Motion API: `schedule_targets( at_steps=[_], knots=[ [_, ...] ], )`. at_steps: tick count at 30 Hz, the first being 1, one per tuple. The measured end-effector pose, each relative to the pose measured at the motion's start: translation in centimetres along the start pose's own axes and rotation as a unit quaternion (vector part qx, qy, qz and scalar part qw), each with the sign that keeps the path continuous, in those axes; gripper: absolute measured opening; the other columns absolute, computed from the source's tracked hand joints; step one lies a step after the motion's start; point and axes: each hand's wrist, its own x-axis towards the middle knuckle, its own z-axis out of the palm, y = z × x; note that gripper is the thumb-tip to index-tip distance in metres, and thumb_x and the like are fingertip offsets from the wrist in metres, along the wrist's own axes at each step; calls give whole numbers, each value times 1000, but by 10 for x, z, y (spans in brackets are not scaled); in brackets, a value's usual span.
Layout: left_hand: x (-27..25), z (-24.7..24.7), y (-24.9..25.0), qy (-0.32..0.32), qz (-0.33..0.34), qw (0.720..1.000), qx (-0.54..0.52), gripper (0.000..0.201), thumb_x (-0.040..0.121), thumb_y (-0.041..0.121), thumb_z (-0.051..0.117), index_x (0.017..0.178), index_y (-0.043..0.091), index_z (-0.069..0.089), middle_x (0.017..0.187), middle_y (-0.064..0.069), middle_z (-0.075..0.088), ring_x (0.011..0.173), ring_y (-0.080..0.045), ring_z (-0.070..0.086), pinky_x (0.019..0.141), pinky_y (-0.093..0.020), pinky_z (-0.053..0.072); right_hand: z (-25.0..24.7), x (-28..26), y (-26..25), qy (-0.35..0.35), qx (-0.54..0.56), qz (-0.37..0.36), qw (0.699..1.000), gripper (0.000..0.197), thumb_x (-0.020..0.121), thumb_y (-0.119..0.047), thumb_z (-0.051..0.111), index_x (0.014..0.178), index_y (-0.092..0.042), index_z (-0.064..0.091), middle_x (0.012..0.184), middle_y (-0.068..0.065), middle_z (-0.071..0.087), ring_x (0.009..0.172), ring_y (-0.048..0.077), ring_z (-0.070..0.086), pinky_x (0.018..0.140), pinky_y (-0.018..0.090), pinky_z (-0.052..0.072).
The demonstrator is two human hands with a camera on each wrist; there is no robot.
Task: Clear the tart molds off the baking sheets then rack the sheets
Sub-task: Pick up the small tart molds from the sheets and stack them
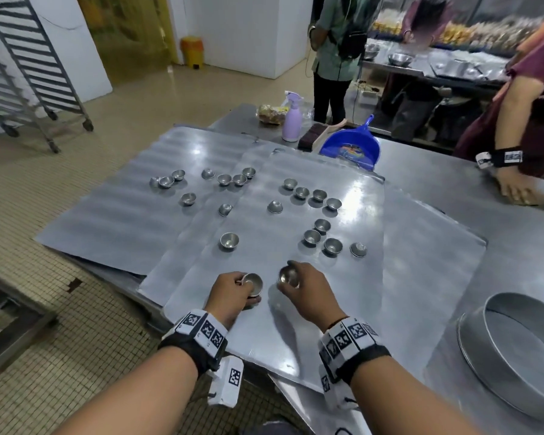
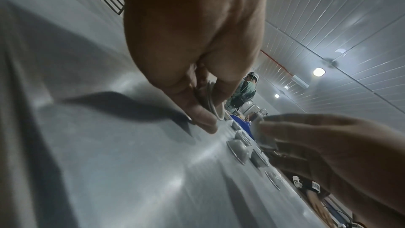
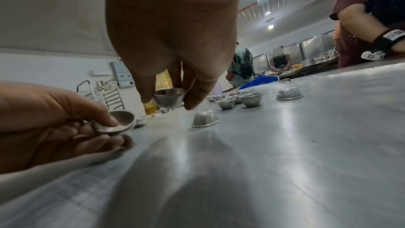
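A rack stands on the floor at far left. Overlapping sheets cover the desk, with loose molds scattered across them. Near the front edge, the left hand has its fingers curled round a small stack of molds. Just beside it, the right hand pinches a single mold by the rim, lifted clear of the sheet. A round pan sits at far right.

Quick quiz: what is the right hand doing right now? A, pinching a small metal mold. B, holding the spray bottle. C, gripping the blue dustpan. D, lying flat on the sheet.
A: the right hand pinches a small tart mold between its fingertips, just above the baking sheet.
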Motion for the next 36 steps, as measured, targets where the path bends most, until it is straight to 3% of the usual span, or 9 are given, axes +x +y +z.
schedule_targets(
  at_steps=[2, 5, 14, 16, 19, 23, 28, 32, 36],
  knots=[
    [0, 5, 1, -13, -16, 999, -29, 19, 94, -2, 54, 103, 1, 70, 100, -21, 73, 81, -33, 77, 77, -39, 62, -1, -2, -7, 3, 35, -11, 999, 53, 89, -34, 71, 136, -17, 56, 130, 1, 62, 117, 20, 58, 98, 28, 44],
    [-1, 8, 6, -25, -25, 997, -67, 17, 91, -2, 56, 96, -2, 73, 97, -22, 74, 86, -32, 76, 74, -35, 61, 5, -3, -16, -15, 47, -39, 998, 54, 88, -34, 71, 138, -19, 55, 127, 0, 64, 115, 18, 58, 92, 25, 44],
    [-7, 4, 10, -21, -65, 982, -178, 31, 98, 12, 40, 90, -1, 66, 74, -16, 73, 74, -29, 71, 67, -37, 57, 19, -7, -33, -53, 38, -51, 997, 59, 88, -32, 71, 143, -24, 51, 129, 1, 65, 112, 17, 61, 95, 28, 47],
    [-6, -1, 6, -13, -71, 984, -165, 28, 96, 13, 44, 91, -2, 68, 79, -19, 72, 71, -29, 70, 68, -39, 58, 21, -7, -32, -62, 32, -57, 996, 62, 87, -35, 72, 144, -25, 50, 133, -1, 64, 117, 17, 59, 97, 28, 46],
    [-2, -11, -1, 5, -70, 986, -150, 23, 94, 11, 52, 96, -5, 68, 89, -25, 73, 79, -39, 73, 84, -49, 57, 19, -6, -23, -73, 39, -34, 996, 62, 87, -41, 72, 143, -23, 51, 136, -3, 61, 122, 12, 57, 99, 26, 45],
    [0, -19, -5, 14, -84, 984, -157, 22, 93, 9, 54, 98, -9, 65, 94, -32, 72, 85, -44, 74, 85, -47, 61, 14, 3, -4, -58, 23, 1, 998, 46, 90, -41, 68, 131, -21, 62, 124, -1, 66, 104, 7, 61, 89, 22, 46],
    [2, -16, -8, -10, -66, 992, -105, 13, 89, 2, 69, 98, -7, 69, 92, -26, 71, 76, -36, 75, 79, -42, 63, 7, 16, 14, 82, -28, 29, 996, 39, 91, -32, 64, 129, -19, 62, 129, 5, 61, 118, 23, 55, 91, 34, 47],
    [5, -16, -9, -6, -32, 999, -25, 9, 90, -5, 61, 97, -5, 67, 94, -25, 70, 72, -36, 76, 75, -43, 62, 6, 25, 31, -26, -103, 85, 991, 64, 91, -31, 63, 149, -26, 39, 153, 6, 38, 132, 36, 38, 104, 41, 38],
    [7, -16, -9, -11, -16, 1000, 7, 11, 89, -7, 61, 98, -4, 68, 94, -25, 70, 70, -35, 75, 69, -39, 63, 13, 28, 40, -34, -121, 72, 989, 51, 91, -22, 59, 141, -25, 49, 139, 2, 54, 122, 33, 47, 96, 37, 41]
  ],
)
